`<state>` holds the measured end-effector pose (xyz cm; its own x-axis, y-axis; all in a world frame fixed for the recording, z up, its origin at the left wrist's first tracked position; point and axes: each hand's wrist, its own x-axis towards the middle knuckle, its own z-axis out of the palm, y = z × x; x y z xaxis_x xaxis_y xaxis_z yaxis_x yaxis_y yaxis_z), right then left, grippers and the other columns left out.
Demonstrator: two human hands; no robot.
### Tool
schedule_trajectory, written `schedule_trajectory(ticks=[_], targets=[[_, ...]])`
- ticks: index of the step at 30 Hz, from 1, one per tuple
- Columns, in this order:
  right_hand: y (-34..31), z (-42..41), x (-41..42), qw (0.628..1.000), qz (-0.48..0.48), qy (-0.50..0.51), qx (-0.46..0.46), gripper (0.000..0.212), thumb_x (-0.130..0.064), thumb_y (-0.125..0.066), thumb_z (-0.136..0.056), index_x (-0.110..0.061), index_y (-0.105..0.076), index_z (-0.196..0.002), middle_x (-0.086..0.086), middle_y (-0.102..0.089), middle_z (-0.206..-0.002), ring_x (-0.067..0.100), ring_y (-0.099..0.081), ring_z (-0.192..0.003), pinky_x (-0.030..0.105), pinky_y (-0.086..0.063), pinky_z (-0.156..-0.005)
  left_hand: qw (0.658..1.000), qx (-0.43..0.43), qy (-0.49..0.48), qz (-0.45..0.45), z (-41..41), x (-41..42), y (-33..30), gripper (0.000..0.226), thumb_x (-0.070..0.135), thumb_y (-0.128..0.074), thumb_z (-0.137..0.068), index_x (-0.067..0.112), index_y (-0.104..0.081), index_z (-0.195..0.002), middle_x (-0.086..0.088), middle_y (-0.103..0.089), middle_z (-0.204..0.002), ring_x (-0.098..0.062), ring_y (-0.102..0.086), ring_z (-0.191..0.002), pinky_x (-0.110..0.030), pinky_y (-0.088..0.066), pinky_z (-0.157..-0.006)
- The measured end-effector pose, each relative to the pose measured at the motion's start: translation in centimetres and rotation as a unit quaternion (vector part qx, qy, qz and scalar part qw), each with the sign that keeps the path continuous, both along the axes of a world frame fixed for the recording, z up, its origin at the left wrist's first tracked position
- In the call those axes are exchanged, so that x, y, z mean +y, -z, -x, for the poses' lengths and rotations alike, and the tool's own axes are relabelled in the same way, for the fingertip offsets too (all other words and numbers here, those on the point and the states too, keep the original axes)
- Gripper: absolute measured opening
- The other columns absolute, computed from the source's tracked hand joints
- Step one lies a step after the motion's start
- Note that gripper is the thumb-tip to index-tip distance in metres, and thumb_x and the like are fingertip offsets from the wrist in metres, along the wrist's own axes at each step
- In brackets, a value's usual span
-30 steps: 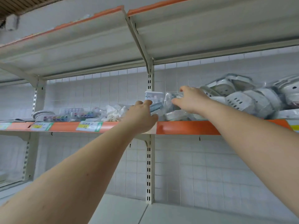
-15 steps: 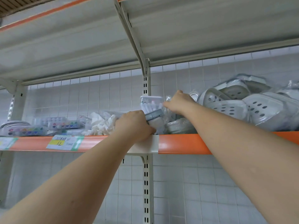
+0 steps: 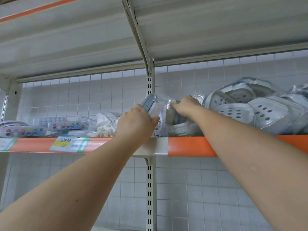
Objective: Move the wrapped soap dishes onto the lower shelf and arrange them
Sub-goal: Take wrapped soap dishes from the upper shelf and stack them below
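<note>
Could easily drag the loose pile of wrapped soap dishes (image 3: 250, 107) off the upper shelf (image 3: 191, 145), slippery plastic. Both arms stretched up and forward: left hand (image 3: 135, 121) clamped round a grey-edged wrapped dish (image 3: 150, 104), right hand (image 3: 187, 105) pinching the wrap of another just right of it.

— Which soap dish is being lifted?

— The grey-edged soap dish (image 3: 150, 104) in clear wrap, tilted up on edge, gripped by the left hand (image 3: 135, 121) at the shelf (image 3: 188, 145) front, right by the upright.

— And the one at its three o'clock?

— A second wrapped dish (image 3: 173, 114), darker inside its crinkled plastic, with the right hand (image 3: 186, 106) curled onto its top.

— The rest?

— A heap of white wrapped soap dishes (image 3: 250, 109) with drain holes, further toward three o'clock, leaning on each other at varied angles on the same shelf.
</note>
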<state>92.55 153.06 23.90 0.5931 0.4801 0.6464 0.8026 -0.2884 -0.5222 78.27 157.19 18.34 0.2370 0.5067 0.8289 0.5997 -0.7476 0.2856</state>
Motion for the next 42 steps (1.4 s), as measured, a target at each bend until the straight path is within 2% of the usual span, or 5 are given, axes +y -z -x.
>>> schedule_trajectory(ticks=[6,12,23,29,42], targets=[[-0.4,1.3,1.9,0.999,-0.023,0.003,0.032,0.082,-0.049,-0.060,-0.086,-0.001,-0.020,-0.140,0.014,-0.045,-0.137,0.032,-0.046,-0.123,0.032,-0.036,-0.079,0.999,-0.034,0.024,0.021,0.6,0.5,0.2,0.036,0.043,-0.048,-0.091,0.009,-0.036,-0.090,0.002,-0.036,-0.065,-0.024,-0.044,-0.076,-0.031,-0.035,-0.066],[-0.4,0.4,3.8,0.998,-0.026,0.051,0.024,0.045,-0.029,-0.060,-0.090,-0.003,-0.052,-0.125,0.012,-0.055,-0.128,0.028,-0.055,-0.114,0.027,-0.037,-0.072,0.996,-0.059,0.056,0.019,0.9,1.0,0.8,0.038,0.047,-0.050,-0.090,0.011,-0.036,-0.092,0.005,-0.036,-0.066,-0.023,-0.044,-0.076,-0.029,-0.035,-0.066],[1.0,3.8,-6.4,0.958,-0.278,-0.054,0.038,0.058,-0.029,-0.063,-0.085,-0.014,-0.037,-0.135,0.003,-0.055,-0.121,0.022,-0.055,-0.104,0.026,-0.040,-0.075,0.983,-0.098,0.155,0.009,2.8,-3.8,0.9,0.046,0.048,-0.050,-0.089,0.013,-0.043,-0.118,0.003,-0.051,-0.094,-0.021,-0.051,-0.087,-0.031,-0.039,-0.072],[8.6,6.7,-15.4,0.921,-0.346,-0.170,0.050,0.053,-0.036,-0.069,-0.066,-0.028,-0.048,-0.114,-0.006,-0.062,-0.113,0.015,-0.063,-0.101,0.042,-0.055,-0.084,0.964,-0.092,0.239,-0.070,7.7,-6.8,6.1,0.055,0.044,-0.057,-0.087,0.016,-0.039,-0.132,0.010,-0.049,-0.100,-0.012,-0.049,-0.088,-0.026,-0.039,-0.074],[29.8,11.2,-21.3,0.951,-0.230,-0.204,0.043,0.067,-0.029,-0.071,-0.074,-0.038,-0.033,-0.128,-0.023,-0.051,-0.122,-0.007,-0.053,-0.113,0.011,-0.046,-0.086,0.952,0.089,0.274,-0.104,12.5,-5.1,23.8,0.065,0.051,-0.048,-0.081,0.009,-0.041,-0.130,-0.014,-0.056,-0.125,-0.017,-0.043,-0.109,-0.026,-0.039,-0.083]])
